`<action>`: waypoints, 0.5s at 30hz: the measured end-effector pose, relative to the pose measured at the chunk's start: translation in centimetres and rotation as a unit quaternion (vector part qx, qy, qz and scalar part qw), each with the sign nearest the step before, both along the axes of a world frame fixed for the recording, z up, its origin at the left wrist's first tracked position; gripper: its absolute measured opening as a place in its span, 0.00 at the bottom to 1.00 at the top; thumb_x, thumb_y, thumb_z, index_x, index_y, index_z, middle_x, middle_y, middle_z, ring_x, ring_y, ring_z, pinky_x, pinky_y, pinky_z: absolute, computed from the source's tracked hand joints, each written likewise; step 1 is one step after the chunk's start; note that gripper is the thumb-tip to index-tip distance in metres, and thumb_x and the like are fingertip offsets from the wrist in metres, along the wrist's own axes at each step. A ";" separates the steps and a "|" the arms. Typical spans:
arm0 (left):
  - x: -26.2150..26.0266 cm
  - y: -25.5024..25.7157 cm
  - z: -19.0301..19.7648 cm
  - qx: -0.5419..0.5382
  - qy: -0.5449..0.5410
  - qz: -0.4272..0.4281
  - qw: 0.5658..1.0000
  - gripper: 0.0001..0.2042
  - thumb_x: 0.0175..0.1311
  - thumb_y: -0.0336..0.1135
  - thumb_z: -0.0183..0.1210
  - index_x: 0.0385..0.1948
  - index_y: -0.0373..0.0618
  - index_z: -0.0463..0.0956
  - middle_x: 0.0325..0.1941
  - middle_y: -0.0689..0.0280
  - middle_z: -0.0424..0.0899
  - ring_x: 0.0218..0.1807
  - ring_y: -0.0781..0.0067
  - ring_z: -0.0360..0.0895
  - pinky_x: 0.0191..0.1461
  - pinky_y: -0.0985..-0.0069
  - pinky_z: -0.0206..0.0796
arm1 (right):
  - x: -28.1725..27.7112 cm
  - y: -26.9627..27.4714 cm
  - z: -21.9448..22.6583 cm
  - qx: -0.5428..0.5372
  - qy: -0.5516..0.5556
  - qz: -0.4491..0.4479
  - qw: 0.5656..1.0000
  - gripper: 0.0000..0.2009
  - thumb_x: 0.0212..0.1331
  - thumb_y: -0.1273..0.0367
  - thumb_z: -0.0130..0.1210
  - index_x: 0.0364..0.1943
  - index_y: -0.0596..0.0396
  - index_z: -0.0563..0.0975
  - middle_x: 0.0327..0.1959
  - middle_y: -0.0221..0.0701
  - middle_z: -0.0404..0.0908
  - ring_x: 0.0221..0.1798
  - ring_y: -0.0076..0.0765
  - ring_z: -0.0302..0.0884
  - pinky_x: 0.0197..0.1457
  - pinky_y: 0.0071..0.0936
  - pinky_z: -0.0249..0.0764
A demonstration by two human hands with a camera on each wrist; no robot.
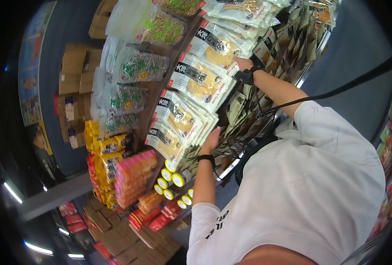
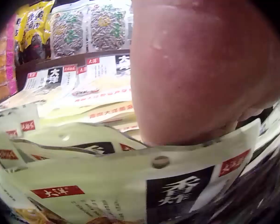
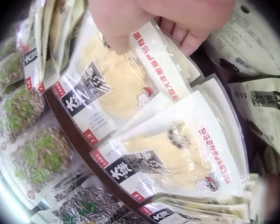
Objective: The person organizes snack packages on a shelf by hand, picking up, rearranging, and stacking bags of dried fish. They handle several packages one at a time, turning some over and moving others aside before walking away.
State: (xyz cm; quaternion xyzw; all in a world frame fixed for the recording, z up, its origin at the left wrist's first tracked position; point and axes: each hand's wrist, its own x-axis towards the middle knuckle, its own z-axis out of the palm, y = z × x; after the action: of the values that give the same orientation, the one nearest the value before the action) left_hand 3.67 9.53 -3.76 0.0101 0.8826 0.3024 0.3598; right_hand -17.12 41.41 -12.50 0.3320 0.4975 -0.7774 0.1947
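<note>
My right hand [image 1: 243,64] pinches the lower edge of a clear-and-white food pack [image 3: 114,70] holding a flat, pale golden food. In the right wrist view the thumb lies on its front and the fingers curl behind the edge. Matching packs [image 1: 201,86] lie in overlapping stacks along the shelf. My left hand [image 1: 212,139] is at the near edge of the lower stack [image 1: 178,119]. In the left wrist view the left hand [image 2: 200,70] overlaps pale green pouches [image 2: 107,182] standing upright, and its fingertips are hidden.
Bags of small dried goods [image 1: 143,66] line the back of the shelf. Yellow packs [image 1: 109,150], pink-edged packs [image 1: 136,174] and yellow-lidded jars [image 1: 180,177] sit to one side. A metal rail [image 1: 310,66] edges the display, and a black strap [image 1: 346,86] crosses by the right arm.
</note>
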 end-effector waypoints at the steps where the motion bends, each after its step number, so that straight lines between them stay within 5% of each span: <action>1: 0.0 -0.3 0.7 0.000 0.000 -0.012 1.000 0.27 0.67 0.52 0.35 0.47 0.34 0.71 0.52 0.48 0.73 0.58 0.55 0.66 0.62 0.71 0.53 | 0.3 0.1 0.0 0.017 0.057 -0.004 0.998 0.25 0.51 0.51 0.54 0.45 0.58 0.75 0.36 0.37 0.79 0.35 0.32 0.77 0.36 0.29 0.71; 3: 0.5 -0.5 1.4 -0.007 0.008 0.011 1.000 0.27 0.66 0.52 0.37 0.47 0.33 0.70 0.52 0.47 0.72 0.58 0.53 0.67 0.60 0.71 0.55 | 0.7 1.0 0.7 0.046 0.109 -0.020 0.993 0.26 0.49 0.52 0.56 0.45 0.59 0.75 0.37 0.38 0.80 0.36 0.32 0.78 0.36 0.29 0.72; 5: 0.8 -1.9 0.2 0.009 0.061 0.011 0.998 0.26 0.65 0.51 0.40 0.47 0.33 0.70 0.50 0.46 0.74 0.55 0.51 0.69 0.58 0.70 0.58 | 0.4 1.3 2.4 -0.184 -0.005 -0.104 0.977 0.24 0.53 0.68 0.55 0.55 0.57 0.67 0.54 0.37 0.72 0.53 0.38 0.70 0.53 0.30 0.68; 6: 0.6 -2.0 0.4 0.008 0.081 0.012 0.997 0.25 0.65 0.50 0.41 0.47 0.32 0.70 0.49 0.46 0.74 0.55 0.51 0.69 0.58 0.70 0.58 | 1.0 1.2 2.4 0.004 0.117 -0.020 0.993 0.25 0.52 0.74 0.55 0.57 0.56 0.66 0.54 0.36 0.72 0.54 0.35 0.70 0.53 0.28 0.68; 9: 0.2 -2.3 1.5 0.010 0.138 0.014 0.990 0.24 0.65 0.48 0.42 0.48 0.32 0.69 0.49 0.47 0.75 0.54 0.53 0.70 0.57 0.70 0.59 | 0.4 0.5 1.2 0.009 0.181 -0.044 0.982 0.29 0.48 0.77 0.57 0.58 0.53 0.65 0.56 0.35 0.70 0.55 0.31 0.69 0.54 0.27 0.67; 11: -0.3 -2.9 1.2 0.057 0.070 0.067 0.994 0.24 0.65 0.47 0.43 0.48 0.32 0.69 0.48 0.47 0.75 0.53 0.55 0.71 0.56 0.70 0.59 | 1.0 0.1 3.0 -0.041 0.177 -0.054 0.982 0.30 0.48 0.78 0.57 0.59 0.51 0.64 0.57 0.35 0.69 0.55 0.28 0.67 0.56 0.25 0.65; 13: -0.4 -4.0 -0.3 0.049 0.045 0.056 0.996 0.23 0.65 0.46 0.43 0.49 0.33 0.69 0.47 0.48 0.76 0.52 0.57 0.72 0.55 0.71 0.60 | 0.6 0.7 1.3 0.009 0.255 0.043 0.966 0.36 0.39 0.79 0.62 0.60 0.51 0.63 0.59 0.37 0.67 0.57 0.31 0.65 0.58 0.25 0.63; 14: 0.1 -2.8 1.4 0.046 0.026 0.033 0.998 0.23 0.65 0.46 0.43 0.49 0.33 0.69 0.47 0.48 0.76 0.53 0.57 0.71 0.56 0.71 0.59 | 0.2 2.1 0.2 0.371 0.446 0.163 0.798 0.43 0.29 0.78 0.66 0.60 0.52 0.63 0.58 0.39 0.68 0.57 0.34 0.66 0.57 0.26 0.64; 15: 0.2 -2.0 2.6 0.044 0.008 0.011 0.999 0.23 0.65 0.46 0.43 0.49 0.32 0.68 0.48 0.48 0.76 0.53 0.57 0.71 0.56 0.72 0.59 | 0.4 1.6 -0.1 0.285 0.415 0.122 0.855 0.48 0.21 0.78 0.68 0.61 0.53 0.62 0.57 0.41 0.68 0.57 0.37 0.67 0.57 0.27 0.64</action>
State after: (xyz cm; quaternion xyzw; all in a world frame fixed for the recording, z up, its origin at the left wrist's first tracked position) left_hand 3.89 7.54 -1.13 0.0188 0.8714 0.3443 0.3489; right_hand -16.70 43.05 -12.61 -0.0444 0.7684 -0.6373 -0.0396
